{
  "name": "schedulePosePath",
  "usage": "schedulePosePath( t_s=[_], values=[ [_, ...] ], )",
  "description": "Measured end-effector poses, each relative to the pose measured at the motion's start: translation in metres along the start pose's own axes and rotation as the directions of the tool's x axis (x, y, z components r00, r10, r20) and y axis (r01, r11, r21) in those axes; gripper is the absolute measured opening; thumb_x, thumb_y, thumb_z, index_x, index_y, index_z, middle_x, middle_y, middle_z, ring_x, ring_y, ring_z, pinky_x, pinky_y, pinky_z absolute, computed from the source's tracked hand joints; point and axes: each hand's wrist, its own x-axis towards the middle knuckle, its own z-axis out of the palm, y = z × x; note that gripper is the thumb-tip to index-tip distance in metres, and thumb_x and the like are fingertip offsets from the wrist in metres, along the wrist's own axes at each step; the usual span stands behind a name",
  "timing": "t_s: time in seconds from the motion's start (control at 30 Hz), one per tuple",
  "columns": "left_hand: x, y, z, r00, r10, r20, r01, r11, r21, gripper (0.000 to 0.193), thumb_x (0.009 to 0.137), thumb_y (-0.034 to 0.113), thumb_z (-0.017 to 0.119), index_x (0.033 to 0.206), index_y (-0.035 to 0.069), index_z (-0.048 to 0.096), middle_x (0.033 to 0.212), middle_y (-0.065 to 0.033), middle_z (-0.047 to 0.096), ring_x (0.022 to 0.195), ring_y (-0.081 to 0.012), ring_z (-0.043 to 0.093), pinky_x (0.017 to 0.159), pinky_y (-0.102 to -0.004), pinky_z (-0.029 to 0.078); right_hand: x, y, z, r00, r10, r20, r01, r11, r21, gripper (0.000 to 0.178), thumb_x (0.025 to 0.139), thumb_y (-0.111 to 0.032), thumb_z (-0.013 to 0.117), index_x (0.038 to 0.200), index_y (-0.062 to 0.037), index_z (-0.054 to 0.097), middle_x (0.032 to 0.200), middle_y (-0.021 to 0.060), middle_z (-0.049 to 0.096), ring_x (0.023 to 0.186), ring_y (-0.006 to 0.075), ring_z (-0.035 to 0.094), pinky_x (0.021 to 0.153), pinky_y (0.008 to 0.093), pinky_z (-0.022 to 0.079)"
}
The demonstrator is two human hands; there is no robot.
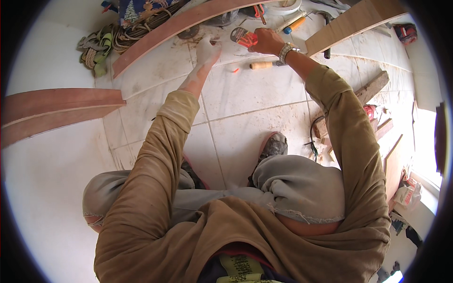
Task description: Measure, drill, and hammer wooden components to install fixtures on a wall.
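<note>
My right hand (269, 41), with a metal-banded watch (288, 51) at its wrist, grips a small packet (243, 37) with a dark printed end and red-orange colouring. My left hand (207, 51), whitened with dust, hovers to the left of it with fingers curled; whatever they may hold is hidden. Below the packet, a tiny orange piece (235, 70) lies on the tiled floor (255, 94). Close under my right wrist rests a tool with a pale wooden handle (261, 65).
Curved reddish wooden pieces reach in at the left (71, 106) and across the top (155, 40). A wooden board (349, 28) slants at upper right beside a hammer (326, 37). Coiled rope (137, 37) lies upper left. Timber offcuts (373, 87) and a red tool (370, 112) are at right.
</note>
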Motion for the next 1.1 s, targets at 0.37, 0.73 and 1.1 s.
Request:
schedulePosePath(
  t_s=[0.37, 0.73, 1.1],
  values=[
    [-0.022, -0.010, -0.004, 0.951, 0.272, -0.148, -0.258, 0.960, 0.106, 0.018, 0.084, 0.010, 0.067, 0.100, 0.004, 0.074, 0.090, -0.0145, 0.072, 0.083, -0.0315, 0.070, 0.076, -0.0389, 0.055, -0.015, 0.043, -0.007, 0.987, 0.140, 0.083, -0.151, 0.977, 0.147, 0.058, 0.068, -0.044, 0.084, 0.103, 0.0008, 0.072, 0.094, 0.0173, 0.074, 0.090, 0.0295, 0.072, 0.086, 0.0391, 0.055],
    [0.043, -0.011, 0.000, 0.857, 0.512, 0.051, -0.461, 0.720, 0.519, 0.016, 0.086, 0.017, 0.070, 0.100, 0.010, 0.071, 0.095, -0.0098, 0.069, 0.101, -0.0297, 0.063, 0.088, -0.0441, 0.047, -0.025, 0.041, 0.006, 0.998, 0.051, 0.031, -0.057, 0.967, 0.249, 0.060, 0.068, -0.050, 0.081, 0.102, -0.0018, 0.074, 0.094, 0.0176, 0.074, 0.094, 0.0297, 0.071, 0.086, 0.0401, 0.054],
    [-0.028, 0.063, 0.038, 0.962, 0.260, 0.083, -0.259, 0.966, -0.013, 0.021, 0.091, 0.007, 0.062, 0.108, 0.005, 0.076, 0.097, -0.0172, 0.073, 0.092, -0.0287, 0.069, 0.084, -0.0360, 0.053, -0.025, 0.017, -0.011, 0.983, 0.106, -0.153, -0.092, 0.991, 0.092, 0.055, 0.074, -0.048, 0.080, 0.102, -0.0012, 0.071, 0.103, 0.0172, 0.072, 0.101, 0.0322, 0.069, 0.090, 0.0420, 0.054]
  ],
)
